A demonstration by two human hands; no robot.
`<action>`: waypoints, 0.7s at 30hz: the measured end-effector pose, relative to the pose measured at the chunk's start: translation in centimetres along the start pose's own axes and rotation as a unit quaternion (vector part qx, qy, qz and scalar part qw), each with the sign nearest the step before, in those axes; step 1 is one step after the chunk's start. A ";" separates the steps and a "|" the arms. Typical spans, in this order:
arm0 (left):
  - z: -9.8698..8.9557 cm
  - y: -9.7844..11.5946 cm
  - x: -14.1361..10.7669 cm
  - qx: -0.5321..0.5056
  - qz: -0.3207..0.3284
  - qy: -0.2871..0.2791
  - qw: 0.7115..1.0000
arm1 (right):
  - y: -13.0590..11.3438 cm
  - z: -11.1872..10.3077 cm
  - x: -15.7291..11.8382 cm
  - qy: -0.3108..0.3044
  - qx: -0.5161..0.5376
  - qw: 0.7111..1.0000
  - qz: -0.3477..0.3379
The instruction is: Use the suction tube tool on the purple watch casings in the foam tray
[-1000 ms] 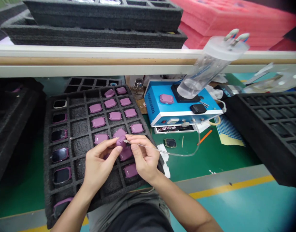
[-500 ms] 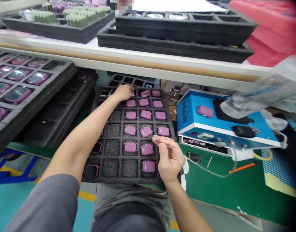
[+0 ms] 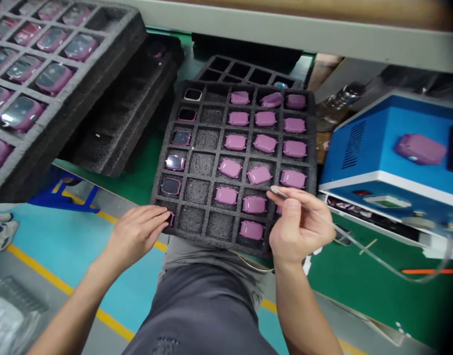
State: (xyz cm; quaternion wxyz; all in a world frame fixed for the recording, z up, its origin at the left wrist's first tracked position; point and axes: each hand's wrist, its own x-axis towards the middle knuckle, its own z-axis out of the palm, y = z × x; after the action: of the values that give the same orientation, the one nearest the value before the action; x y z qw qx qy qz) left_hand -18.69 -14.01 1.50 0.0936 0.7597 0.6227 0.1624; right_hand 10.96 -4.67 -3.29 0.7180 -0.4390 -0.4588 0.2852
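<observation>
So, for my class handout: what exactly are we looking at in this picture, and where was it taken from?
This view comes from a camera worn on a person's head, looking down at their own hands. In front of them lies a black foam tray with rows of purple watch bodies in its cells. The left hand rests its fingertips on the tray's near corner. The right hand pinches a thin pen-like tool that trails a clear tube. To the right stands a blue metal box with another purple watch body on top.
</observation>
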 end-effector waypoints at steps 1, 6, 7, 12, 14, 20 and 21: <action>0.4 -0.2 -0.7 0.008 0.004 -0.008 1.000 | 0.1 0.1 0.0 0.000 0.003 1.000 -0.003; 0.7 -1.2 -0.8 0.055 0.076 -0.012 0.995 | 0.4 0.1 -0.2 -0.003 0.003 1.000 -0.015; 0.6 -1.2 -0.6 0.068 0.089 0.004 0.994 | 0.4 0.1 -0.2 -0.003 0.001 1.000 -0.015; 1.0 1.5 2.8 -0.013 0.057 0.155 0.986 | 0.3 0.1 -0.2 -0.004 -0.005 1.000 -0.003; 2.3 3.9 5.6 -0.134 0.017 0.186 0.973 | 0.3 0.2 -0.2 -0.001 0.002 1.000 -0.004; 7.8 10.1 13.1 -0.461 -0.059 0.113 0.878 | 0.9 0.3 0.1 -0.015 0.018 0.999 -0.041; 8.4 10.5 13.6 -0.489 -0.067 0.101 0.864 | 1.0 0.3 0.2 -0.022 0.017 0.999 -0.046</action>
State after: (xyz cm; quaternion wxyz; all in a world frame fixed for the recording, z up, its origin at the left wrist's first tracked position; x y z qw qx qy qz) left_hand -3.72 -2.42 -0.95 0.4001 0.5527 0.5186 0.5152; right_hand 10.78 -3.94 -4.08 0.7273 -0.3986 -0.4893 0.2699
